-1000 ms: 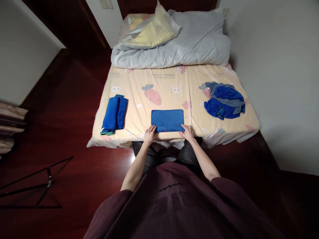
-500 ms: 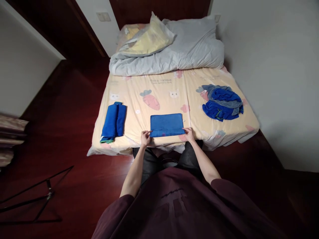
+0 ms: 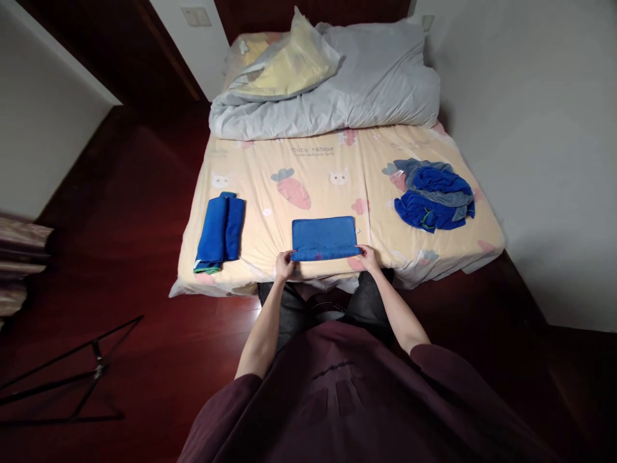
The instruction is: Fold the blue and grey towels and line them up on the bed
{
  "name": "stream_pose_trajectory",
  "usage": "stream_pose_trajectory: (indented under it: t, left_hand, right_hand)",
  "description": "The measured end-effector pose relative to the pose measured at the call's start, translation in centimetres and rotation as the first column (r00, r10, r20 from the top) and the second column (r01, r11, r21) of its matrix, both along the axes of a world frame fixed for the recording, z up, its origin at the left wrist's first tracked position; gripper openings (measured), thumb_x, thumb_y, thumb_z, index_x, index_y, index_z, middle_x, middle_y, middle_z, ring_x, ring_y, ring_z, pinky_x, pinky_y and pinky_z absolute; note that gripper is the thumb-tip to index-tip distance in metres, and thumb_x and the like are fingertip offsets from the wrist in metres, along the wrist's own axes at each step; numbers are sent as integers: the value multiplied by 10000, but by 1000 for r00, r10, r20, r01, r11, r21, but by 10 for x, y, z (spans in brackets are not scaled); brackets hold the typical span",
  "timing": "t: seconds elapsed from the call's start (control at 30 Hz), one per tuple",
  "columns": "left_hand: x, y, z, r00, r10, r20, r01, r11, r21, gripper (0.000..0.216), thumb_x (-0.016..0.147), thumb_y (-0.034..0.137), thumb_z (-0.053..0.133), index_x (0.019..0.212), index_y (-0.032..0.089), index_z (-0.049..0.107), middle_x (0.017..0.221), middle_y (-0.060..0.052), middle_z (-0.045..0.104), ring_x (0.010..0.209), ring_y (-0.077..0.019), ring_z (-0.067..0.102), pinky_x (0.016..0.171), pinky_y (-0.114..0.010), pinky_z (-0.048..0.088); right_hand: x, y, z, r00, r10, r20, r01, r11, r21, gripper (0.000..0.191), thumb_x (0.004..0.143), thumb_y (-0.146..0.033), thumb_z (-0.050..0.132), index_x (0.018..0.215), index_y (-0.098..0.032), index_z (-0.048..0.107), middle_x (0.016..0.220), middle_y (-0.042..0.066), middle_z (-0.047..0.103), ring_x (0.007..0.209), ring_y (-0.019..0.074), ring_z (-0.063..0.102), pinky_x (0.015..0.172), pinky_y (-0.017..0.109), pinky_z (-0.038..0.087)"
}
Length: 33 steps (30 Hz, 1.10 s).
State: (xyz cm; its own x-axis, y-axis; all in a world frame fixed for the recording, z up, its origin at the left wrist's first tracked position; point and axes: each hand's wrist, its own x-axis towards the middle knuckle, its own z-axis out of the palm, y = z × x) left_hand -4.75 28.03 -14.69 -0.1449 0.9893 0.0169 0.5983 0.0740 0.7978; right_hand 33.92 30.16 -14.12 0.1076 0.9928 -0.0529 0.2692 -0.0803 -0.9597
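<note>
A blue towel [image 3: 324, 233] lies in front of me near the front edge of the bed, its near edge turned up into a narrow fold. My left hand [image 3: 284, 264] pinches the near left corner of that fold. At the near right corner, my right hand [image 3: 367, 258] grips the fold between thumb and fingers. Folded blue towels [image 3: 219, 233] with a green edge rest to the left. Over on the right is a crumpled heap of blue and grey towels [image 3: 436, 196].
The bed [image 3: 260, 167] has a cream sheet printed with carrots and rabbits. A grey quilt [image 3: 376, 77] and a yellow pillow [image 3: 294, 64] are bunched at its head. Black tripod legs [image 3: 96, 370] stand on the dark red floor at lower left.
The near edge of the towel has been rolled a little further up and away from me, with both hands keeping hold of its corners. The view has shifted slightly.
</note>
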Motion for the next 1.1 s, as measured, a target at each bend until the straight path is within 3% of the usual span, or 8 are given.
stream_pose_trajectory:
  t: [0.1,0.17,0.27,0.33,0.7,1.1]
  left_hand:
    - [2,-1,0,1000,9,-3,-9,1000,1,270,820,289,667,1049,186,769,890,-86,647,879,-255,616,883,-396,511]
    - [3,-1,0,999,32,-4,-32,999,-5,195,853,358,665,924,193,738,845,-77,634,857,-248,604,854,-384,502]
    - [6,-1,-1,998,58,14,-58,998,-10,283,900,457,631,766,209,653,773,-64,601,817,-235,585,811,-363,482]
    - [7,-1,-1,997,69,36,-68,998,-15,314,910,478,617,734,218,625,758,-59,596,804,-230,583,794,-354,472]
    - [8,-3,2,988,118,103,-108,990,-94,436,921,580,571,665,229,607,739,-50,629,797,-216,608,764,-324,468]
    - [9,0,-2,988,131,81,-122,987,-104,415,889,552,591,622,234,589,699,-40,625,758,-206,597,748,-318,471]
  right_hand:
    - [-1,0,3,999,-26,24,26,1000,11,214,693,-291,632,874,-200,703,860,70,716,746,205,605,738,348,536]
    - [-2,-1,5,997,-46,56,46,999,0,169,739,-390,654,757,-228,610,710,26,625,676,187,544,666,319,492]
    - [-2,-1,5,992,-45,114,46,999,-6,394,797,-567,638,647,-260,440,575,-41,418,594,154,426,597,290,409]
    - [-2,-1,5,989,-43,143,43,999,6,477,809,-659,609,640,-264,399,575,-50,370,588,148,392,591,288,381]
    - [-3,-1,8,974,-60,219,56,998,22,554,867,-766,503,642,-266,425,602,-5,475,647,184,465,658,321,414]
    - [-7,-1,9,961,-81,265,77,997,25,585,852,-795,487,609,-270,396,597,7,494,643,182,472,661,309,419]
